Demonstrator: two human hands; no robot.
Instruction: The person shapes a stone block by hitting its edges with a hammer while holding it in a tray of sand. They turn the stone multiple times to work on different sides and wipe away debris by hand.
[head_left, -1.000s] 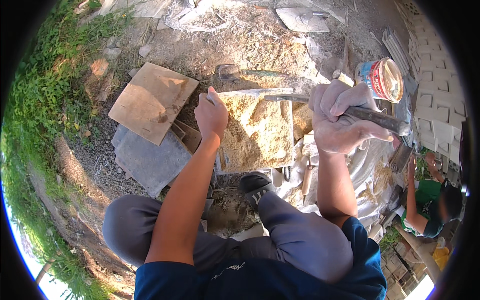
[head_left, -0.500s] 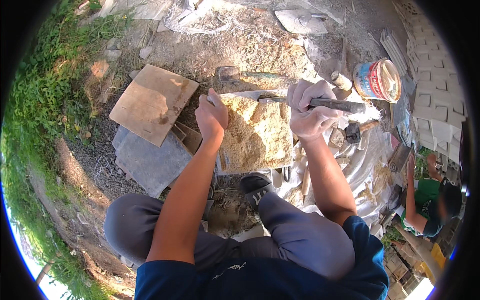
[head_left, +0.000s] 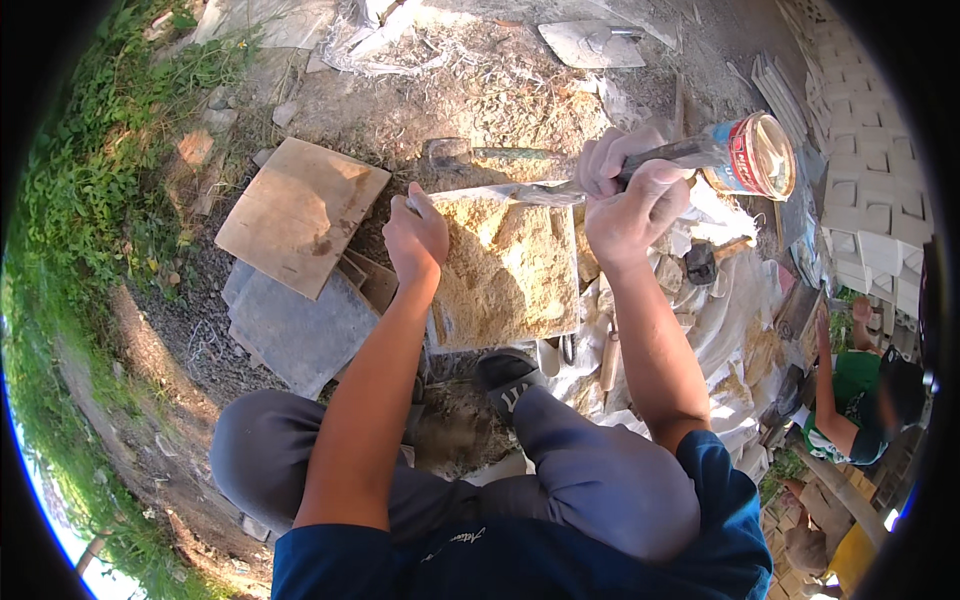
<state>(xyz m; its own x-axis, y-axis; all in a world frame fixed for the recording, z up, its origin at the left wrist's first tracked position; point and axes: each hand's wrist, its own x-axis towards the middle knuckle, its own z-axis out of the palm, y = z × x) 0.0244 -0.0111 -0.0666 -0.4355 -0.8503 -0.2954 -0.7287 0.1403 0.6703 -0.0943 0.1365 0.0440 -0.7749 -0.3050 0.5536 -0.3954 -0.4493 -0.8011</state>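
A square block of rough yellow stone (head_left: 505,275) with a pale rim lies in front of me. My left hand (head_left: 415,240) is closed at its far left corner; a bit of something greyish shows by the thumb, too small to name. In my right hand (head_left: 632,185), beyond the far right corner, is a metal tool (head_left: 690,155) with a thick dark bar on the right and a flat pale blade reaching left along the block's far edge. The bar is smeared by motion.
Behind the block lies a hammer (head_left: 455,153). Left are a tan tile (head_left: 302,215) and grey slabs (head_left: 300,325). Rightward stand a paint bucket (head_left: 755,155), a dark-headed mallet (head_left: 702,263) and stacked pale blocks (head_left: 870,150). A trowel (head_left: 590,45) lies far back; a co-worker (head_left: 850,400) sits right.
The dark bar of the tool in my right hand has swung up and away, tilting, and my right hand has risen slightly. My left hand stays at the block's corner. The view has shifted a little.
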